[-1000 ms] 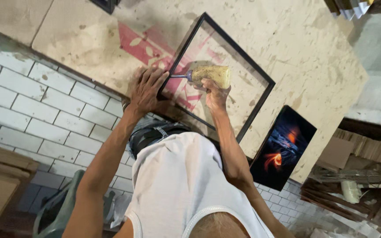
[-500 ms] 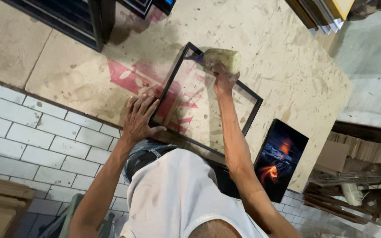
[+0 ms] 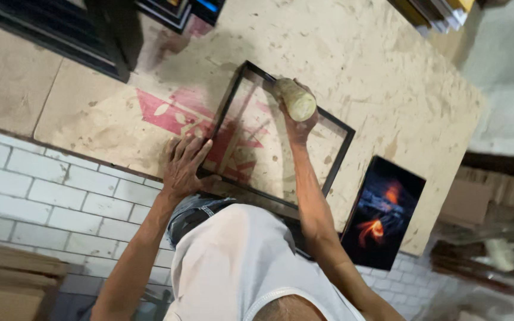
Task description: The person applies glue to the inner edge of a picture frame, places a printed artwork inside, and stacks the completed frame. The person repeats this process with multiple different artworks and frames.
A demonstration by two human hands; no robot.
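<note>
1. The plywood worktop (image 3: 388, 71) carries a black-framed glass pane (image 3: 281, 139), lying flat near the white-tiled edge (image 3: 49, 196).
2. Beside the pane's right end leans a dark flame picture (image 3: 382, 214).
3. The left hand (image 3: 184, 166) stays spread flat, fingers apart, on the frame's near corner.
4. The right hand (image 3: 295, 119) has slid to the far rail, clamped on a pale wadded cloth (image 3: 297, 98).

The person's torso hides the black frame's (image 3: 233, 113) near edge; stacked frames (image 3: 174, 12) at the upper edge are cut off; lower right clutter is blurred.
</note>
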